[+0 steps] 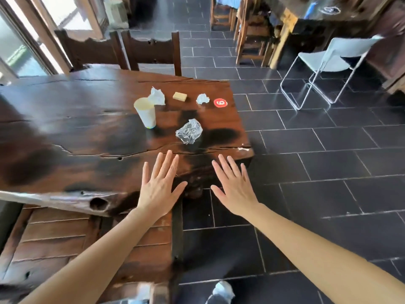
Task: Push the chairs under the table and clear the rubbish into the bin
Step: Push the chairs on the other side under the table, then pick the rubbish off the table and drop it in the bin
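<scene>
A dark wooden table point(65, 132) fills the left half of the head view. On its right end lie a pale paper cup point(145, 114), a crumpled white tissue point(156, 96), a yellow sponge-like block point(180, 96), a small paper ball point(202, 99) and a crumpled clear plastic wrapper point(189, 131). My left hand point(158, 185) and my right hand point(234, 187) hover flat with fingers spread over the table's near corner, holding nothing. A wooden chair point(65, 240) stands below me, its seat partly under the table. Two dark chairs point(151, 51) stand at the far side.
A red round number sticker point(220, 103) is stuck near the table's right edge. A white folding chair point(324, 66) stands on the dark tiled floor point(328, 172) at the right. More wooden furniture point(252, 29) stands at the back. No bin is in view.
</scene>
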### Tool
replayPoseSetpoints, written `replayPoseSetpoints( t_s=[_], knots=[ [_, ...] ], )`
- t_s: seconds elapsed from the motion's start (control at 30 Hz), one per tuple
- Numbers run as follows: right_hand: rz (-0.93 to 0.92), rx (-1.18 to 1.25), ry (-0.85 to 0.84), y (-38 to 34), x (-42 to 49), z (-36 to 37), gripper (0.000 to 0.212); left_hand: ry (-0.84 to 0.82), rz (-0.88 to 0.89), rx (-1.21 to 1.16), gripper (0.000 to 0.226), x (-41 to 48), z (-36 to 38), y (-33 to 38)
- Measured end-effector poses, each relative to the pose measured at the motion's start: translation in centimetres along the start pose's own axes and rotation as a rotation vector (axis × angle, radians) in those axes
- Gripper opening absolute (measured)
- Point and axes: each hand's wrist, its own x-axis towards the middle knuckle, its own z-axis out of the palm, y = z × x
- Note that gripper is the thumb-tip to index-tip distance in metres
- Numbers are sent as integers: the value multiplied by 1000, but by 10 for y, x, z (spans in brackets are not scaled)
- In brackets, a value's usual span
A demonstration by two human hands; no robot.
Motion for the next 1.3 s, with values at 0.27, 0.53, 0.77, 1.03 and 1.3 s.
replayPoseSetpoints(
  t_s=[0.27, 0.53, 0.77, 1.03, 1.3],
  knots=[
    [-58, 22, -82, 63, 24, -9, 69, -20, -115, -11, 74, 42, 15, 50],
    [-103, 31, -132, 123, 95, -19, 68, -26, -245, -89, 74, 120, 24, 72],
    [-105, -6, -150, 205, 231, -29, 70, -17, -300, -113, 73, 257, 33, 73],
    [-176, -29, -270, 276, 347, -24, 71, -87, -421, -138, 74, 363, 54, 89],
    [-359, -64, -367, 340, 477, -15, 70, -80, -794, -173, 73, 419, 72, 107]
  ],
)
